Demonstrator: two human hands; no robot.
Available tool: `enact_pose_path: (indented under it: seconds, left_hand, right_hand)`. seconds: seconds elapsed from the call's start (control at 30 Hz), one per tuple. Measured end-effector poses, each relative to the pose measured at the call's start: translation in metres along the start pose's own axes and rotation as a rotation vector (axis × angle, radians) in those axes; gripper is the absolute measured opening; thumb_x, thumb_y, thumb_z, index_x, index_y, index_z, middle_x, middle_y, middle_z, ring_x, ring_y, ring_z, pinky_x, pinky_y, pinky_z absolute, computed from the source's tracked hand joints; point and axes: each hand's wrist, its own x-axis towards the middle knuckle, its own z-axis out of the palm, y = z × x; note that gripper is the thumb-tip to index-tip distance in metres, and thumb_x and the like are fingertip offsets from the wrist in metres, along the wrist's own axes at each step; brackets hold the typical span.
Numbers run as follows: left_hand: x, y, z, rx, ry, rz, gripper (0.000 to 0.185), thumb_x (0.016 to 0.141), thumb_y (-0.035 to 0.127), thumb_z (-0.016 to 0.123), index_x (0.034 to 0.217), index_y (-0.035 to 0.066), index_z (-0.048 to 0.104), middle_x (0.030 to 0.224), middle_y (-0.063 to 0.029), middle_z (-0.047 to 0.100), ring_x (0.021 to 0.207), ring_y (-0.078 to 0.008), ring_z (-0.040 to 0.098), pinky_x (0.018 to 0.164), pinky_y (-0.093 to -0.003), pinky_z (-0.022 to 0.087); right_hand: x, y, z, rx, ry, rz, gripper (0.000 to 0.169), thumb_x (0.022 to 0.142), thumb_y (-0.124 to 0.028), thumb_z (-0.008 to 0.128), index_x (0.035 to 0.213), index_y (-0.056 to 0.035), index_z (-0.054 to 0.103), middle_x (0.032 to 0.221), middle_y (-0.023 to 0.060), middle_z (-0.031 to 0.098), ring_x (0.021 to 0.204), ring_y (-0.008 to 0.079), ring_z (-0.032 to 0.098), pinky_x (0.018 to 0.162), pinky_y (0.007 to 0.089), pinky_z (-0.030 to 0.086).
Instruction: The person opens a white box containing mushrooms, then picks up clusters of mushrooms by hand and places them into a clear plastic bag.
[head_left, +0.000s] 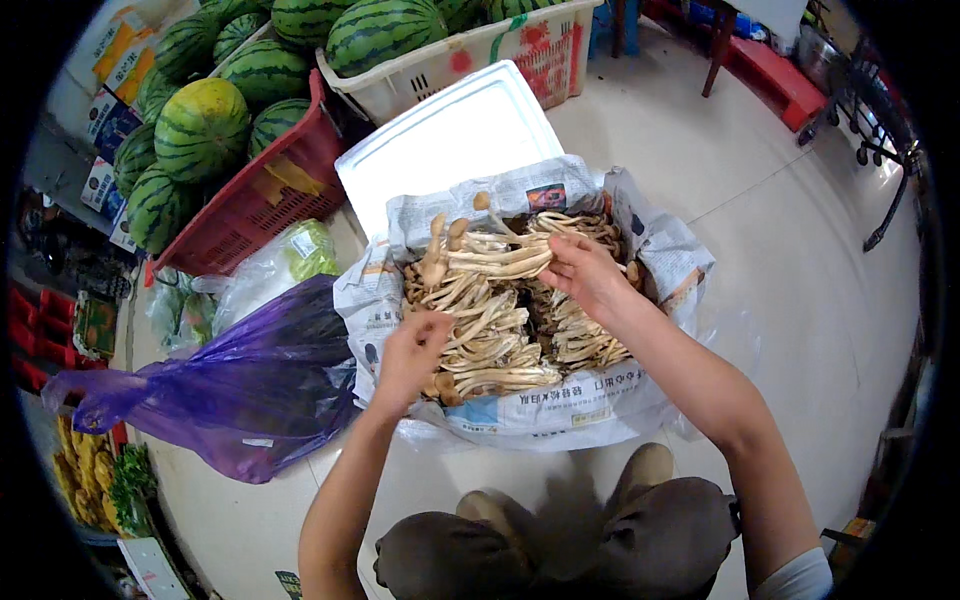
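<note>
Long-stemmed brown mushrooms (487, 330) lie in rows inside a box lined with newspaper (585, 409), on the floor before my knees. My right hand (585, 274) grips the stem ends of a bunch of mushrooms (502, 259) over the far half of the box, their caps pointing left. At the box's left side is my left hand (420, 349), fingers curled beside the mushroom caps; whether it holds anything is hidden. A dark gap runs between the left and right rows of stems.
Beyond the box lies a white foam lid (457, 142). Watermelons (202, 131) fill a red crate (255, 195) and a white crate (465, 67) behind it. A purple plastic bag (247, 375) and bagged green vegetables (311, 251) lie to the left.
</note>
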Motion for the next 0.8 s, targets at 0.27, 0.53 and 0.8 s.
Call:
enact_pose_path:
  seconds: [0.27,0.53,0.8]
  left_hand:
    - [-0.009,0.016,0.033,0.613,-0.087,0.451,0.036,0.075,0.018,0.069,0.106,0.004,0.059,0.093,-0.0145,0.059,0.089,-0.0328,0.058,0.079,-0.0395,0.046]
    - [-0.060,0.009,0.040,0.849,-0.218,0.456,0.038,0.071,0.030,0.072,0.096,0.006,0.058,0.092,-0.0082,0.058,0.087,-0.0293,0.057,0.074,-0.0380,0.047]
    - [-0.079,0.010,0.028,0.719,-0.217,0.477,0.044,0.069,0.027,0.073,0.105,0.007,0.059,0.096,-0.0092,0.057,0.089,-0.0280,0.057,0.077,-0.0377,0.047]
  right_hand:
    - [0.010,0.024,0.019,-0.143,0.078,0.002,0.030,0.085,-0.017,0.064,0.104,-0.0014,0.047,0.093,0.0065,0.053,0.080,0.0141,0.056,0.070,0.0286,0.056]
    - [0.005,0.008,0.003,-0.218,0.121,-0.069,0.040,0.085,-0.017,0.065,0.114,-0.0005,0.042,0.096,0.0067,0.054,0.082,0.0140,0.059,0.072,0.0282,0.055]
    - [0.014,0.025,0.013,-0.201,0.029,-0.002,0.034,0.090,-0.020,0.058,0.115,-0.0025,0.043,0.104,0.0063,0.052,0.093,0.0156,0.059,0.084,0.0314,0.052]
